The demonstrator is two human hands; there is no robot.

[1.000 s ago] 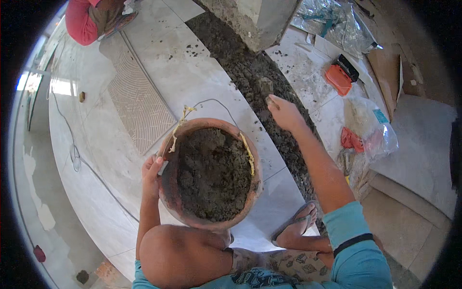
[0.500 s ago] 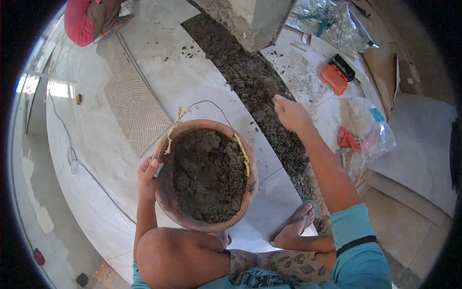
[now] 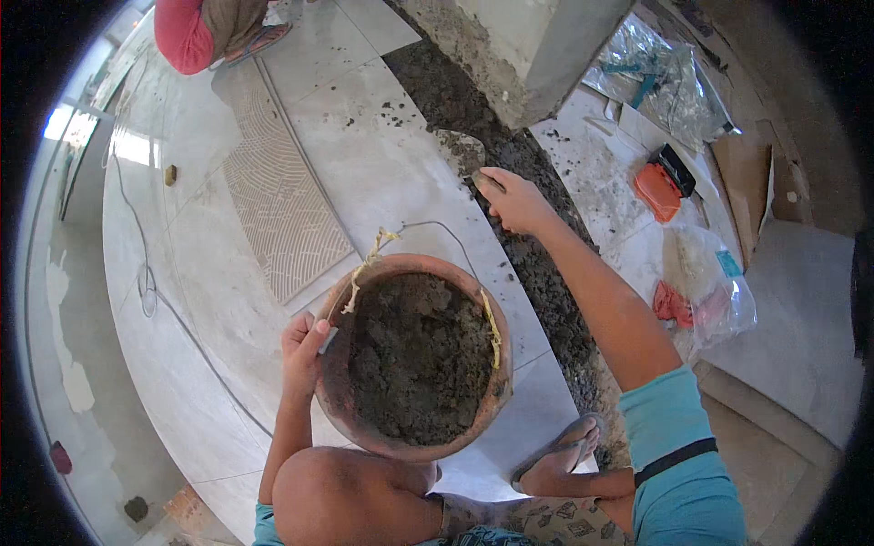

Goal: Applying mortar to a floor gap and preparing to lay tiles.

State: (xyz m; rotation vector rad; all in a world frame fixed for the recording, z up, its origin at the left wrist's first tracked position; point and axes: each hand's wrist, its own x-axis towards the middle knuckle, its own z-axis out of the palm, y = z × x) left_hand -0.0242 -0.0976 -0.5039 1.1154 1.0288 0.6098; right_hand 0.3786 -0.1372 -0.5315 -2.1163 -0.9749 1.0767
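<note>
A round terracotta-coloured bucket [image 3: 332, 382] with a wire handle and yellow tatters wound on it holds dark, wet cement mix [image 3: 419, 359] in front of me. My left hand [image 3: 303, 346] is closed on its left rim, thumb beside a small grey piece. My right hand [image 3: 510, 200] grips the handle of a trowel [image 3: 460, 148], whose mortar-coated blade lies over the dark mortar strip [image 3: 560, 309] at the edge of the pale floor tiles [image 3: 319, 109]. My knee and sandalled foot are just below the bucket.
A concrete column [image 3: 537, 55] stands ahead. Another person [image 3: 187, 36] squats at upper left beside a patch of combed adhesive [image 3: 273, 209]. A cable [image 3: 200, 350] runs along the left. At right lie plastic sheeting [image 3: 655, 64], an orange tool [image 3: 655, 191], a plastic bag [image 3: 719, 300] and cardboard [image 3: 737, 200].
The trowel in my right hand has moved left toward the tile edge, and its blade now shows more. The view has shifted slightly, with the bucket appearing lower and further right.
</note>
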